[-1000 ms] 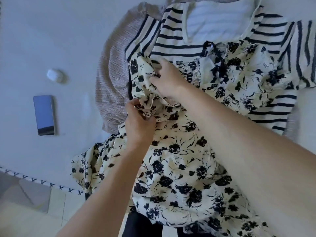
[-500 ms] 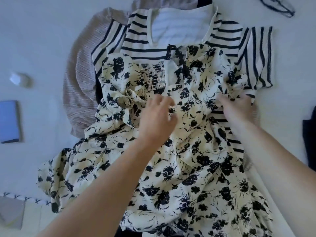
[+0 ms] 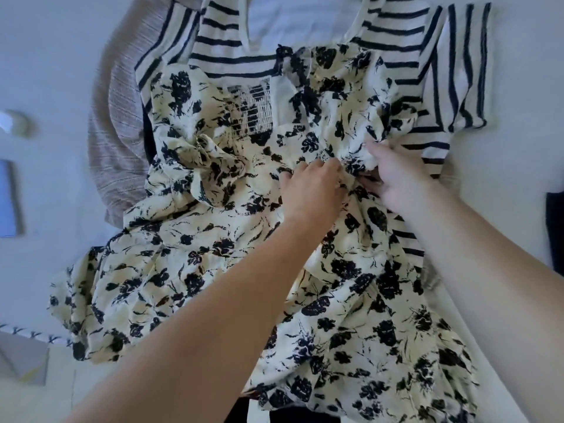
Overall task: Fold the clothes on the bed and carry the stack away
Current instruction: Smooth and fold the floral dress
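Head view, hidden or cut off: the striped shirt (image 3: 439, 71) lies beneath my floral dress (image 3: 189, 270), so only its collar, shoulders and right sleeve show along the top and right of the frame.
Head view, under the pile: a ribbed beige garment (image 3: 113, 123) pokes out at the upper left; most of it is covered by the shirt and the dress.
Head view, left edge: a blue flat object (image 3: 7, 199) is cut by the frame, and a small pale rounded thing (image 3: 13, 123) above it is too blurred to name.
Head view, right edge: a dark cloth (image 3: 555, 221) is only partly in frame.
Head view, dress hem: it spills over the edge of the bed (image 3: 55, 50) at the lower left, and the lower right part runs out of frame.
My left hand (image 3: 311, 193): at frame centre, fingers curled down into a bunch of the dress fabric at the waist, gripping it.
My right hand (image 3: 393, 175): just beside the left, right of centre, fingers bent and pinching the gathered dress cloth; the fingertips are partly buried in the folds and blurred.
Dress position: spread over the striped shirt on the white bed, bodice toward the top of the frame, skirt toward the bottom.
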